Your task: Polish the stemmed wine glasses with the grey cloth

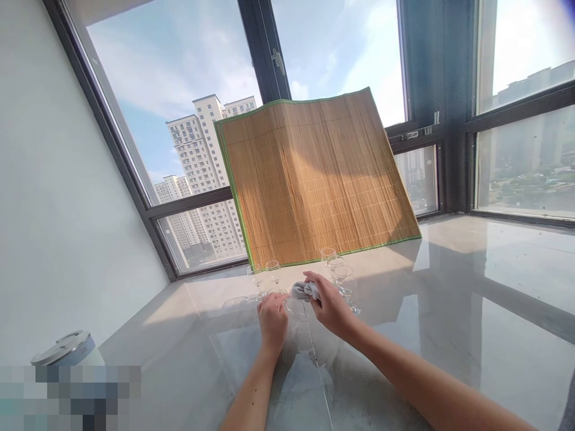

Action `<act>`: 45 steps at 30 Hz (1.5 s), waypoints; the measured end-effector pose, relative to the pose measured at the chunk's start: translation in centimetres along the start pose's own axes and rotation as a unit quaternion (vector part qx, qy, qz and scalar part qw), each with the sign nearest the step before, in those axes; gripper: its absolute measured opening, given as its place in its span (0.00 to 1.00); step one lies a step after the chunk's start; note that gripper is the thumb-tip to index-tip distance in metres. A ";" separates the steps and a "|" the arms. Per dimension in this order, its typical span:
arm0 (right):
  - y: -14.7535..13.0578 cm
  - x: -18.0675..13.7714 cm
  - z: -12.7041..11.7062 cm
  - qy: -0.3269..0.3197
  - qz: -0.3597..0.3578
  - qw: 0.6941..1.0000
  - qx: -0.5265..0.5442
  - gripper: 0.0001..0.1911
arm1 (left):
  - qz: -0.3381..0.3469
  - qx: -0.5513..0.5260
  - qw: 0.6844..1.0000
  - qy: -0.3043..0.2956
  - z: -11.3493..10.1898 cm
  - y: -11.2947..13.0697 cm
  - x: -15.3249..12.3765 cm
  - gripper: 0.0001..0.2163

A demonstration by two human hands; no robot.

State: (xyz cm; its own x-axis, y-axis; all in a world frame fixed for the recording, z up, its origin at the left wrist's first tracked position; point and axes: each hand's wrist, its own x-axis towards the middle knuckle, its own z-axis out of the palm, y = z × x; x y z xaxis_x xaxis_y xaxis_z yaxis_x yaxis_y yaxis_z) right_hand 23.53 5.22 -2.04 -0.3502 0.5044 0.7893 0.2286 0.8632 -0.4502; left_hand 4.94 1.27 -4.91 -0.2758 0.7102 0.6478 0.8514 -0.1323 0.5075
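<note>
My right hand (331,302) is closed around a bunched grey-white cloth (304,291). Close beside it, my left hand (273,316) has its fingers curled around a clear glass (296,309), whose faint rim shows just under the cloth; its stem is hidden by my fingers. Past my left hand stand two clear stemmed glasses, one farther left (254,274) and one (272,270) nearer the middle. Several more glasses stand beyond my right hand, among them a wide one (344,276) and a farther one (327,256); my hand partly covers this group.
A bamboo mat (314,179) with green edging leans against the window behind the glasses. The glossy grey tiled surface (188,359) reflects the light. A lidded container (67,350) is at the lower left, partly blurred out, near the white wall (67,179).
</note>
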 end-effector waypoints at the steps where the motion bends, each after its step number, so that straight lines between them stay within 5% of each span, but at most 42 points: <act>1: 0.2 0.0 0.0 0.004 0.005 1.000 -0.006 0.33 | 0.006 -0.012 1.000 0.006 -0.1 -0.1 0.0 0.14; 8: 1.3 -0.4 0.9 -0.030 0.057 0.998 0.005 0.34 | -0.022 -0.038 0.999 0.024 -0.1 -0.5 0.3 0.16; 13: 0.4 -0.7 1.2 -0.056 0.044 0.996 0.047 0.35 | -0.081 -0.023 0.996 -0.020 0.0 -0.5 0.1 0.15; 24: 0.5 -0.5 0.8 -0.028 -0.023 0.999 0.025 0.36 | -0.004 0.111 0.994 -0.022 0.4 -0.2 -0.1 0.14; 39: 1.2 -0.1 0.5 0.028 0.062 0.998 -0.005 0.34 | -0.039 0.038 0.998 0.025 0.2 -1.3 0.2 0.15; 45: 2.2 -0.3 0.9 0.005 0.088 0.996 -0.019 0.33 | -0.110 -0.040 0.993 0.000 0.1 -1.4 0.5 0.12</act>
State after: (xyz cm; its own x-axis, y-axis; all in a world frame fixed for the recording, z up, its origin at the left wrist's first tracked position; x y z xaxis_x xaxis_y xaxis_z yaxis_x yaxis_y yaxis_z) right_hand 23.33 7.03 -3.67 -0.2925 0.6468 0.7044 0.3203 0.7603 -0.5651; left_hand 3.66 1.90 -5.31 -0.4521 0.7274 0.5162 0.7316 -0.0287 0.6811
